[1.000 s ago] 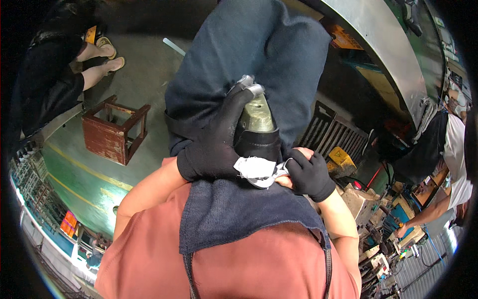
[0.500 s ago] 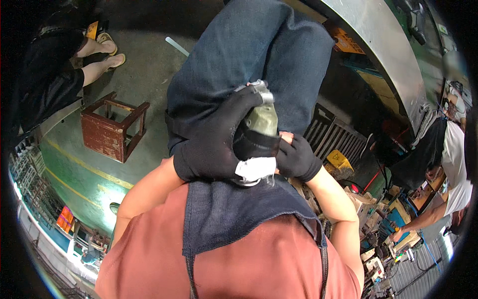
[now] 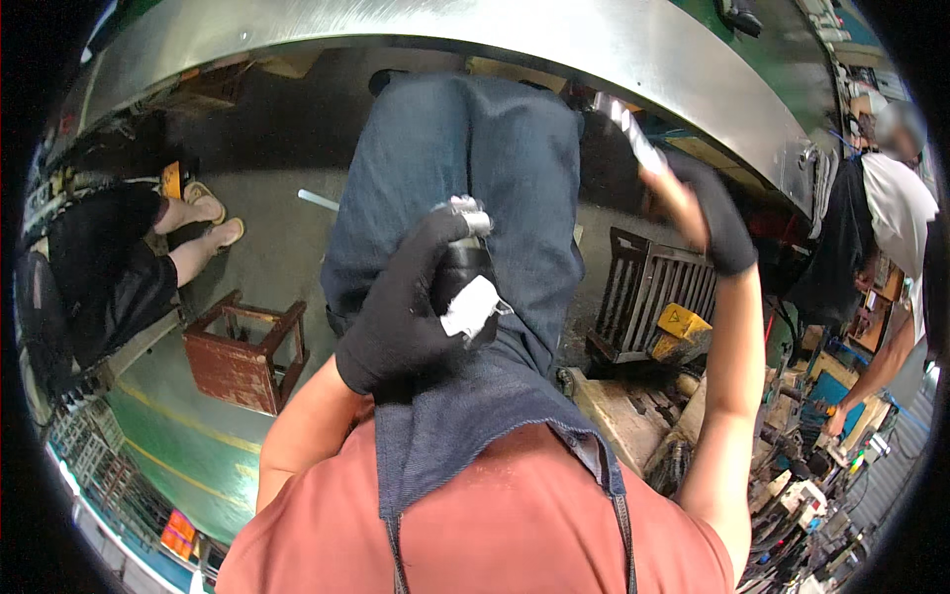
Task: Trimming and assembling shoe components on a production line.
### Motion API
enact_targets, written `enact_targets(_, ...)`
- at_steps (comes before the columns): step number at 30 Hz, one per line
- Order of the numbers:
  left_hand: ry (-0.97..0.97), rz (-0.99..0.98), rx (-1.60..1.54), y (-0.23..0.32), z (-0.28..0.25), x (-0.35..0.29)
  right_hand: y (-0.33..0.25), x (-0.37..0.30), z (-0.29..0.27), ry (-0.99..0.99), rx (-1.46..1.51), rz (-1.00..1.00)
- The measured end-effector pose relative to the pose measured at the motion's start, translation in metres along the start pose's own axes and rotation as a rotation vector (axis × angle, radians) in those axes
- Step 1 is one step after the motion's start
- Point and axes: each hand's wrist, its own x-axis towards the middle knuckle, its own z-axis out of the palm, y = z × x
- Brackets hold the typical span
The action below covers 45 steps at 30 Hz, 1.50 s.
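My left hand (image 3: 396,317), in a black glove, is closed around a dark, rounded thing (image 3: 460,265) above my lap. A frayed piece of white cloth (image 3: 471,305) sticks out on its near side. Shiny silver wrapping (image 3: 478,224) shows at the thumb end of that hand; I cannot tell whether it belongs to the glove or the held thing. Out to the right, my raised right hand (image 3: 708,218) has bare fingertips beyond its black glove. It grips a slim silver piece (image 3: 633,134), smeared by motion, close to the bench edge.
A long metal bench (image 3: 445,25) curves across the far side. At left are a brown wooden stool (image 3: 242,356) and a person's legs (image 3: 193,213). A dark slatted rack (image 3: 658,282) with a yellow block (image 3: 680,329) stands at right, beyond it another person (image 3: 881,228).
My right hand has left the dark thing and swung far right and up with the slim silver piece. The olive-green part between my hands no longer shows. My view has shifted toward the bench.
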Motion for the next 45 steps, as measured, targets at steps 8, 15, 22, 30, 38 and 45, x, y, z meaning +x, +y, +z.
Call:
enact_targets(8, -0.05, -0.081, 0.051, 0.009, 0.019, -0.018, 0.034, 0.18, -0.023, 0.454, -0.826, -0.047)
enact_targets(15, 0.132, 0.142, 0.12, -0.018, 0.016, -0.032, -0.067, 0.034, 0.102, 0.051, 0.47, -0.612)
enact_targets(22, 0.15, 0.181, 0.664, -0.022, 0.008, -0.06, -0.068, -0.017, 0.189, -0.107, 0.628, -0.826)
enact_targets(30, 0.177, 0.154, 0.5, -0.016, 0.013, -0.069, -0.065, -0.032, 0.191, -0.036, 0.678, -0.77)
enact_targets(38, 0.247, 0.12, 0.455, -0.017, 0.015, -0.082, -0.071, -0.031, 0.198, -0.099, 0.794, -0.694)
enact_targets(45, 0.271, 0.111, 0.399, -0.026, 0.017, -0.083, -0.071, -0.027, 0.187, -0.274, 0.816, -0.59)
